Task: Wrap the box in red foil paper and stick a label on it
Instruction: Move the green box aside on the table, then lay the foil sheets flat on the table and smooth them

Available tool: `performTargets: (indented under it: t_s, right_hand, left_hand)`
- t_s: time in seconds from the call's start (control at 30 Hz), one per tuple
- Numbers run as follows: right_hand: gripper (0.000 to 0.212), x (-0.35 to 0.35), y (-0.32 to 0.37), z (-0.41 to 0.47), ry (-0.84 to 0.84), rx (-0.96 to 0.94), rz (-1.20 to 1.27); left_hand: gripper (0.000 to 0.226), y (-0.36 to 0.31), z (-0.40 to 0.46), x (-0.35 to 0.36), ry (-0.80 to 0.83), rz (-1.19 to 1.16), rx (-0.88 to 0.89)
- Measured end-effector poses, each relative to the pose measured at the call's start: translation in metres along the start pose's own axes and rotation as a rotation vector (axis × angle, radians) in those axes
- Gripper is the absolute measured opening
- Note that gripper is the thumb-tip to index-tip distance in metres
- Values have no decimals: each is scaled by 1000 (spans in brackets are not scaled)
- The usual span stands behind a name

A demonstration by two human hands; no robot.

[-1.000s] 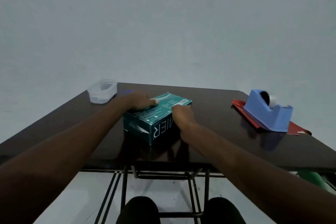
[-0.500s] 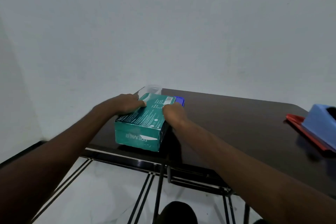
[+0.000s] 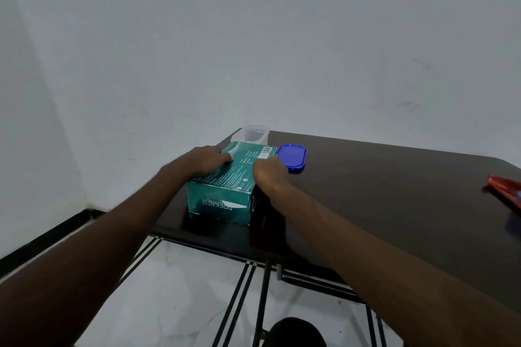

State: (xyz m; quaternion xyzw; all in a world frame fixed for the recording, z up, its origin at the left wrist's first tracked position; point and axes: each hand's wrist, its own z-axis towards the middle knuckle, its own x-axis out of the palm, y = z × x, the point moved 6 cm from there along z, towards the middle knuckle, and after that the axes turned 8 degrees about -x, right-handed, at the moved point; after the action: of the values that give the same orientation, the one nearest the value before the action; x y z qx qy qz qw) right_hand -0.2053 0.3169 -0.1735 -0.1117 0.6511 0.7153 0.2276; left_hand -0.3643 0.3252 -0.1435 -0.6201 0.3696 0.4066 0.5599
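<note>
A teal cardboard box with white "PREMIER" lettering rests on the dark table near its left front corner. My left hand clasps the box's left top edge, and my right hand clasps its right side. Both hands hold the box between them. At the far right edge of the view lies a strip of red foil paper, mostly cut off by the frame. No label is visible.
A clear plastic container stands at the table's back left corner, just behind the box. Its blue lid lies flat beside the box's far right end. The table's front edge runs close below the box, over black metal legs and white floor.
The box has gone from the middle of the table to its left front corner, turned so its short end faces me. My view swung left; the blue tape dispenser left the frame.
</note>
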Motion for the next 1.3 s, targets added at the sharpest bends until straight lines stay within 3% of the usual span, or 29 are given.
performTargets:
  t_s: [0.2,0.3,0.4,0.57,0.63,0.77,0.93,1.0,1.1,1.2,1.3]
  right_hand:
    - [52,-11,-6,4,-11,-53,-20]
    - [52,-45,-11,4,-29,-128,-135]
    - [49,-99,-20,0,-53,-198,-321]
    - [46,-209,-42,-18,-184,-232,-684]
    - [48,-256,-60,-27,-254,-207,-771]
    - [49,-346,-98,-52,-377,-116,-947]
    - [67,-434,-141,-86,-585,125,-1259]
    - [73,-462,-161,-97,-631,199,-1183]
    - [68,-495,-196,-108,-700,221,-839]
    - [59,-506,-219,-111,-644,204,-578]
    - [68,-509,-232,-109,-569,199,-516]
  left_hand:
    - [54,-8,0,-6,-43,21,15]
    - [65,-31,-8,-18,-160,62,105]
    - [61,-81,-19,-14,-156,38,255]
    - [51,-191,-35,26,-6,-14,422]
    - [49,-237,-41,51,113,-146,442]
    - [59,-322,-52,119,462,-542,357]
    - [63,-406,-71,207,757,-711,245]
    - [65,-432,-82,228,780,-737,212]
    - [59,-467,-96,248,776,-760,183]
    - [44,-493,-104,260,737,-719,181]
    - [17,-511,-108,269,658,-631,166]
